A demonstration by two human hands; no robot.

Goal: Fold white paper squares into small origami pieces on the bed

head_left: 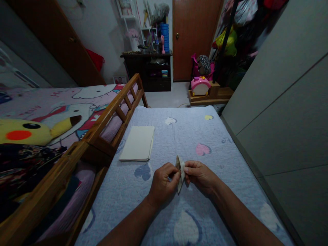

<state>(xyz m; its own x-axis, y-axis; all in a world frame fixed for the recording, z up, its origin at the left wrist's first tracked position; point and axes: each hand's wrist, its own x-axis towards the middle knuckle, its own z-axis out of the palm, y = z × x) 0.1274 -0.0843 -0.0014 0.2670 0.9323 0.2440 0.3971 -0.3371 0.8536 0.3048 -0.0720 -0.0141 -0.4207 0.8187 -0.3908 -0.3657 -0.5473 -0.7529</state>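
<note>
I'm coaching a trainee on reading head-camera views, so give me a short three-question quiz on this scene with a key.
1. True or false: the left hand and the right hand both hold the folded paper.

2. Seen from the person's own side, where does the paper stack lie?
A) Beyond the hands, to the right
B) Beyond the hands, to the left
C) Under the right hand

3. Fill in the colour: on the bedcover, the printed heart just beyond the right hand is ____.

Key: 1. True. 2. B. 3. Pink.
</note>
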